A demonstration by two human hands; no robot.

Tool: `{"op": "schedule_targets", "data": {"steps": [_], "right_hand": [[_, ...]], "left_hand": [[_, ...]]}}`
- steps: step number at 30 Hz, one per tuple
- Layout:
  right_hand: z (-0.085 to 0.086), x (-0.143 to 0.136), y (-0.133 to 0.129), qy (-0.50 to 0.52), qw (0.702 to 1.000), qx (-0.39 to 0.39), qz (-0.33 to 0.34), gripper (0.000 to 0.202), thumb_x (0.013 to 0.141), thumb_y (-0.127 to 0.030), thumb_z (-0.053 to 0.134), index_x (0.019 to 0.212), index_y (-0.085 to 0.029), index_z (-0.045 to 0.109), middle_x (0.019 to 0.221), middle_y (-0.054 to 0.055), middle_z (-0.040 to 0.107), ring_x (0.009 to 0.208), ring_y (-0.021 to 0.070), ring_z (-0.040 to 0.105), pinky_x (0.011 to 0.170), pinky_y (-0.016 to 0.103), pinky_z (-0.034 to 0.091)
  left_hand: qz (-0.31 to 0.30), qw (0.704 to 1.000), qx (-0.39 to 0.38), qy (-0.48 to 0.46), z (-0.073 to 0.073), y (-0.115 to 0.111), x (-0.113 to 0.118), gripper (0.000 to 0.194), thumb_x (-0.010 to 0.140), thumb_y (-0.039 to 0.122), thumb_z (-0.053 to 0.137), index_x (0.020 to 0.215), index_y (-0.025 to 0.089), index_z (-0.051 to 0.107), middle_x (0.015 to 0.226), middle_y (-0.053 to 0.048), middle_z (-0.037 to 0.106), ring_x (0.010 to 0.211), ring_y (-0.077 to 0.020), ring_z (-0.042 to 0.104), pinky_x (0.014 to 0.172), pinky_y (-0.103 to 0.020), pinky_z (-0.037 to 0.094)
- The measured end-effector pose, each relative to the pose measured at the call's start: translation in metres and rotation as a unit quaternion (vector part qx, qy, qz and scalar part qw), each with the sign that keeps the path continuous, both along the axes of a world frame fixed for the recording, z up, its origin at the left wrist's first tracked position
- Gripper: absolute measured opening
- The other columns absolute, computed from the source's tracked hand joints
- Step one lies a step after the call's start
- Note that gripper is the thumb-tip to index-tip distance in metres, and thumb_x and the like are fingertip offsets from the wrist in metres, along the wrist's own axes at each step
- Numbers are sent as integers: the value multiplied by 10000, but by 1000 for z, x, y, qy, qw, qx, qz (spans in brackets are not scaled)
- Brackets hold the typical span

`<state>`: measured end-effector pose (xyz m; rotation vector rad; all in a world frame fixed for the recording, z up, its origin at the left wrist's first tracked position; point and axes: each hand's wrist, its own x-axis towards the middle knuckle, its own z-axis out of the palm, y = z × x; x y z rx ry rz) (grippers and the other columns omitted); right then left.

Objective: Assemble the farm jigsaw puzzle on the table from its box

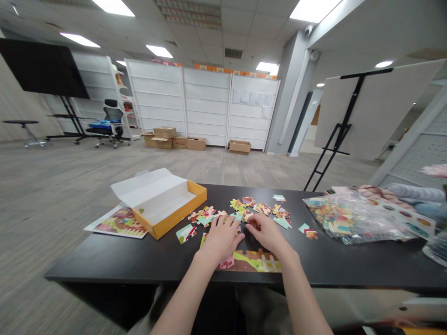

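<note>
My left hand [222,238] lies palm down over the puzzle pieces, fingers stretched out and thumb apart. Beside it my right hand [267,231] has its fingers curled around a reddish-brown puzzle piece [256,224], only partly visible. Loose jigsaw pieces [240,204] are heaped just beyond both hands. Below the hands, near the table's front edge, runs a joined strip of puzzle [256,261] with a green path and white fence; my left hand and wrist cover some of it. Single pieces lie apart, one [186,233] to the left and another [308,231] to the right.
On the black table [115,260], an open yellow box [181,207] stands at left, partly over a printed picture sheet [118,222]. Clear plastic bags [352,218] of pieces lie at right, with twisted pink and grey soft items behind. Cardboard boxes [164,138] sit on the floor beyond.
</note>
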<state>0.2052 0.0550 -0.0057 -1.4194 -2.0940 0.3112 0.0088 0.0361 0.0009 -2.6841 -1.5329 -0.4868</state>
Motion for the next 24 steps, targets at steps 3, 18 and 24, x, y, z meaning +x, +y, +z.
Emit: {"op": "schedule_targets", "data": {"steps": [3, 18, 24], "right_hand": [[0, 8, 4, 40, 999, 13, 27, 132, 902, -287, 597, 977, -212, 676, 949, 39, 712, 860, 191, 643, 809, 308, 474], [-2, 35, 109, -98, 993, -4, -61, 197, 837, -309, 704, 999, -197, 724, 1032, 84, 766, 949, 246, 703, 813, 297, 489], [-8, 43, 117, -81, 993, 24, -81, 159, 897, -267, 608, 1003, -190, 699, 978, 83, 761, 910, 220, 706, 820, 292, 491]], "left_hand": [[6, 1000, 0, 7, -2, -2, 3, 387, 1016, 432, 459, 1294, 195, 588, 1384, -99, 589, 1355, -325, 437, 1137, -489, 326], [18, 998, -54, -3, 7, -5, 6, 433, 999, 441, 470, 1326, 179, 576, 1419, -114, 562, 1369, -335, 435, 1173, -541, 295], [14, 998, -58, -14, 3, -2, 5, 437, 991, 447, 482, 1333, 192, 578, 1434, -110, 549, 1377, -335, 423, 1165, -549, 315]]}}
